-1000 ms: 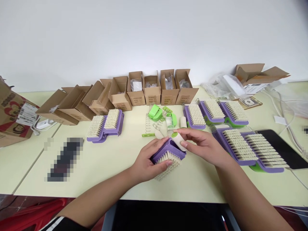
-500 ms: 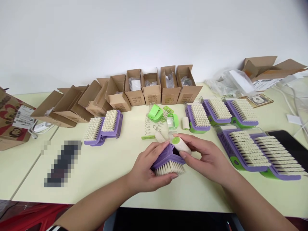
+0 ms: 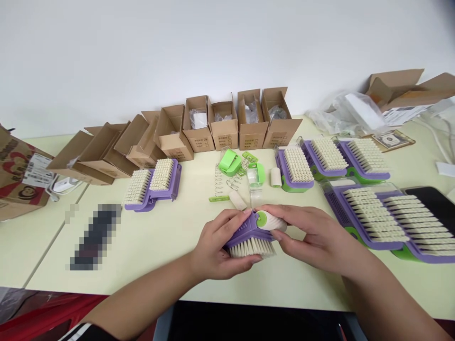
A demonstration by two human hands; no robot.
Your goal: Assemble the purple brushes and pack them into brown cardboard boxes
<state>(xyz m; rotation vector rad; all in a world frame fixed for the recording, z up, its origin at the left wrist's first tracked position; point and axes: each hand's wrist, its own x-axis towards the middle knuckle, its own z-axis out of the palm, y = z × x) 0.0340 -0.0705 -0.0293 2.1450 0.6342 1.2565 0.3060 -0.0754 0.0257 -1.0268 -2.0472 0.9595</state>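
Note:
My left hand (image 3: 222, 244) is wrapped round a purple brush (image 3: 245, 232), its cream bristles facing down and toward me. Between the fingers of my right hand (image 3: 305, 232) is a ribbed white roller (image 3: 273, 221) with a green end cap, lying against the opening at the brush's end. How deep the roller sits I cannot tell. Just beyond my hands lie another white roller (image 3: 237, 200), a green strip (image 3: 219, 199), thin wire springs (image 3: 218, 177), a green cover (image 3: 230, 162) and a green part with a clear container (image 3: 256, 175).
Several open cardboard boxes (image 3: 223, 135) line the wall. Two purple brush pieces (image 3: 161, 175) lie at left; several purple-and-green brushes (image 3: 298, 166) lie at right, beside a black phone (image 3: 432, 203). A white roller (image 3: 275, 177) stands near them. Plastic bags (image 3: 337, 113) lie at back right.
My right hand has brought the roller from a tilted position down level against the brush's open end. The left hand keeps its hold, and the camera view has shifted slightly.

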